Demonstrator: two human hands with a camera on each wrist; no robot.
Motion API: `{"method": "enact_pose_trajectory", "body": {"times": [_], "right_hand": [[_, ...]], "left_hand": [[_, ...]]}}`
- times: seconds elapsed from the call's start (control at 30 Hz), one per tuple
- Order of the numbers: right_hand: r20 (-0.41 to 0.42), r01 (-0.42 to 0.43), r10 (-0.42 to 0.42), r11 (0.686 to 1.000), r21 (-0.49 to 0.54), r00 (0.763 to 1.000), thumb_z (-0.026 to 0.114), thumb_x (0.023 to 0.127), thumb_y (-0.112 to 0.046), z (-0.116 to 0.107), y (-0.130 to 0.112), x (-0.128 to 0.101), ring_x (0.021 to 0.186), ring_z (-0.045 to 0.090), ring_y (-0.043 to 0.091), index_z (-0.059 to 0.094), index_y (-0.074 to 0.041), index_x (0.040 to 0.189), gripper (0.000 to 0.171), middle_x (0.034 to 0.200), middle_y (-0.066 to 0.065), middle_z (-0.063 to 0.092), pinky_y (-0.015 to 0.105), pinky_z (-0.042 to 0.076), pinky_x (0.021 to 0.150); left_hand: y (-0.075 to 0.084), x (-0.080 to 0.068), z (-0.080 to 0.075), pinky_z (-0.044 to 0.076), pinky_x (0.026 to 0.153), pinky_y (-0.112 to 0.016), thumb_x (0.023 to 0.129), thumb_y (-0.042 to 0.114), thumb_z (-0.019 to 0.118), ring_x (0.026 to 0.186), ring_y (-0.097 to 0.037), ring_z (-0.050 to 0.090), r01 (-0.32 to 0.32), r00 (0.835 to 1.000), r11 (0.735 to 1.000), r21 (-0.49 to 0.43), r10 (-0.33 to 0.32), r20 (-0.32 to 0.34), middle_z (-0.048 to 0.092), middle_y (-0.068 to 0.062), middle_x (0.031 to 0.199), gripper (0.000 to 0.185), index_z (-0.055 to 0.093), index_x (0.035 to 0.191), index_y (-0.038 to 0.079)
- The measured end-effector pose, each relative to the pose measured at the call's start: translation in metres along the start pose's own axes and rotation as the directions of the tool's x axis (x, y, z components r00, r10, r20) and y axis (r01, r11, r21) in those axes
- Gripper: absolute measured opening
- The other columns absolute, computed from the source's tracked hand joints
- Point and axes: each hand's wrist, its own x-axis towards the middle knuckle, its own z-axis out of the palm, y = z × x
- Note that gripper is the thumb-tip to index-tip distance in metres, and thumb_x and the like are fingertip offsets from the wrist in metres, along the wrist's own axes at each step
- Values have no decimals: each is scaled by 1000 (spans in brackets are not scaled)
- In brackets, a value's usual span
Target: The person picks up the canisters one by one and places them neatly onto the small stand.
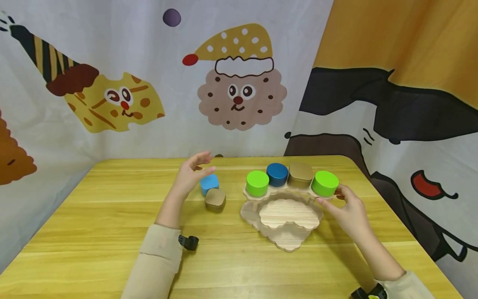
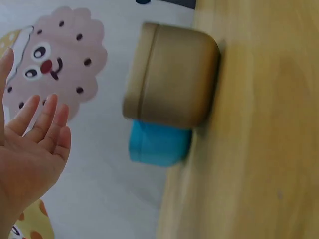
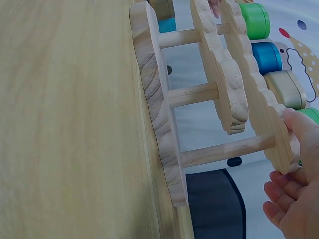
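From the head camera, a tiered wooden stand [image 1: 287, 216] sits on the yellow table [image 1: 93, 232] before a cartoon-printed curtain [image 1: 239, 95], its top shelf carrying a green tin [image 1: 257, 183], a dark blue tin [image 1: 277, 174], a gold tin [image 1: 301, 174] and a second green tin [image 1: 325, 183]; the right hand [image 1: 347, 209] touches the shelf edge just under that last tin, while the left hand [image 1: 192, 174] hovers with loose fingers above a light blue tin [image 1: 209, 184] and a gold square tin [image 1: 215, 198] on the table. The left wrist camera shows the left hand [image 2: 30, 149] spread and holding nothing, apart from the gold square tin [image 2: 172, 74] with the light blue tin [image 2: 159, 144] touching behind it. The right wrist camera shows the stand [image 3: 164, 109] from the side, the right hand [image 3: 294, 194] with its thumb on the top shelf edge and the other fingers relaxed beneath; no writing is legible anywhere.
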Motion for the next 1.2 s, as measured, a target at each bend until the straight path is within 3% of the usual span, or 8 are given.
{"method": "enact_pose_trajectory", "body": {"times": [0.17,0.47,0.8,1.2], "right_hand": [[0,-3,3,1000,-1,1000,78,82,-24,0,0,0,102,50,40,53,7,122,57,117,24,56,55,39,86],[3,-4,4,1000,-5,1000,78,82,-24,-1,0,0,102,50,40,53,7,123,58,118,25,56,55,40,85],[6,-9,9,1000,-11,1000,78,82,-27,-1,1,1,103,50,41,54,6,120,56,116,24,57,56,40,86],[12,-10,10,1000,-4,1000,78,82,-27,-1,0,1,103,50,40,54,6,120,55,115,23,57,53,40,86]], "left_hand": [[2,-4,-7,36,95,-37,88,9,70,123,-35,44,66,998,997,-31,-65,25,52,-21,132,57,46,139,-1],[-41,0,-21,35,100,-43,89,12,69,124,-30,45,118,993,993,13,-118,31,52,-16,134,56,46,140,5],[-70,-5,-32,32,105,-50,92,16,67,130,-33,39,191,972,981,14,-191,135,43,-20,142,64,36,146,3],[-85,-12,-35,32,104,-50,88,20,71,130,-32,39,223,954,973,59,-230,194,43,-13,144,69,37,146,4]]}}
